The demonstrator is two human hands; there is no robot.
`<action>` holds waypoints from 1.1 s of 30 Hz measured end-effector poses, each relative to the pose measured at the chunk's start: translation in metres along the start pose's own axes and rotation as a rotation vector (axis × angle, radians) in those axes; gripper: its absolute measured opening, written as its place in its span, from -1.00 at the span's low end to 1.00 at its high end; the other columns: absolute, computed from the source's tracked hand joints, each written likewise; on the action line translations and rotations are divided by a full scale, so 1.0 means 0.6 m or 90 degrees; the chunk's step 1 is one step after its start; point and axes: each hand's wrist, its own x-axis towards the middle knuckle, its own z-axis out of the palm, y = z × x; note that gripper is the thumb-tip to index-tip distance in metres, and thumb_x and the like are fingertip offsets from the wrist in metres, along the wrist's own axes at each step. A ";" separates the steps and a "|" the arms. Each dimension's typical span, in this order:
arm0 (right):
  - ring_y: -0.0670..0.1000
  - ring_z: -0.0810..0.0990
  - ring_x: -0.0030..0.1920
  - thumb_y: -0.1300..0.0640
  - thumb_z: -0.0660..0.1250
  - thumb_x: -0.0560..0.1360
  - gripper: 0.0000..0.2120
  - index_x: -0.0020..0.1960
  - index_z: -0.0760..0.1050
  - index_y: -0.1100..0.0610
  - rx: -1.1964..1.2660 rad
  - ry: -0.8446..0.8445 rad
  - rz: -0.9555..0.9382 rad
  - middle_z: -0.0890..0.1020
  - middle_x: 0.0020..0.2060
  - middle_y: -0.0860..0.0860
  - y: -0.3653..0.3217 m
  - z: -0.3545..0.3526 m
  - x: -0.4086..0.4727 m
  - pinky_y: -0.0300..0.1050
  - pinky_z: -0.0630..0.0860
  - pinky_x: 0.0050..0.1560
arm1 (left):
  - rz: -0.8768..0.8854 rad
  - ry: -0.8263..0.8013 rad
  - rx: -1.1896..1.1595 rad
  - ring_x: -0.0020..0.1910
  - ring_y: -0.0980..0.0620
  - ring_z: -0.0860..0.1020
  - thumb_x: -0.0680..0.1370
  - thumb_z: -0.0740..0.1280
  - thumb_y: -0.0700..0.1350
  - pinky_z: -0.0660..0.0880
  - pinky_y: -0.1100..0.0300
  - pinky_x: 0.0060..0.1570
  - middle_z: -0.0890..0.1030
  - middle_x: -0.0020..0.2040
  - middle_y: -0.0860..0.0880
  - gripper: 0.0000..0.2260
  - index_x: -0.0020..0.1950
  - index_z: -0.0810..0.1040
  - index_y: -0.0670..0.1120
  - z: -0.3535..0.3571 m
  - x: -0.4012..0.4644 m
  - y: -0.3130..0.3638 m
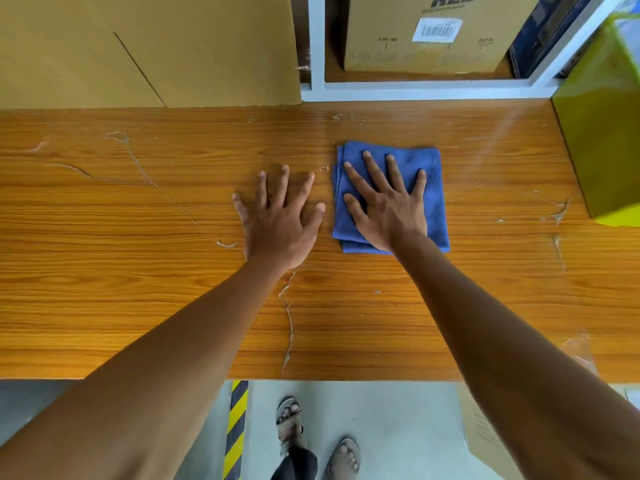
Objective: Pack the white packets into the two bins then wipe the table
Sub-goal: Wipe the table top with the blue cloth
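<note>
Right hand (388, 206) is lying flat, fingers apart, pressing folded blue cloth (431, 202) under it; left hand (280, 220), also spread, is resting on desk (138, 289) just beside. Risk: cloth bunching/unfolding w/ uneven pressure. No packets visible.

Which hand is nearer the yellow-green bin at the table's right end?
Right. The right hand lies flat on the blue cloth, nearer the yellow-green bin; the left hand rests farther away.

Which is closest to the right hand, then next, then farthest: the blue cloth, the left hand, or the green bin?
1. Blue cloth: under the right hand.
2. Left hand: just beside it, flat on the table.
3. Green bin: far at the table's right edge.
</note>
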 end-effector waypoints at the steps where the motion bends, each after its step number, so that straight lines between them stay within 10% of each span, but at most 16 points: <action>1: 0.13 -0.14 0.71 -0.36 -0.22 0.67 -0.39 0.69 -0.16 -0.27 0.001 0.009 -0.003 -0.08 0.71 -0.12 -0.006 0.006 -0.039 0.61 -0.13 0.51 | 0.000 -0.001 -0.004 0.71 -0.16 -0.18 0.65 -0.22 0.43 -0.16 -0.52 0.52 -0.15 0.74 0.09 -0.42 0.68 -0.12 0.37 -0.002 0.000 0.001; 33: 0.07 -0.17 0.70 -0.32 -0.23 0.69 -0.42 0.69 -0.18 -0.29 -0.003 -0.008 -0.021 -0.11 0.70 -0.19 -0.017 -0.017 0.199 0.60 -0.19 0.51 | -0.037 -0.008 -0.004 0.71 -0.14 -0.23 0.69 -0.26 0.31 -0.16 -0.49 0.54 -0.21 0.73 0.10 -0.48 0.67 -0.18 0.36 -0.006 0.155 -0.013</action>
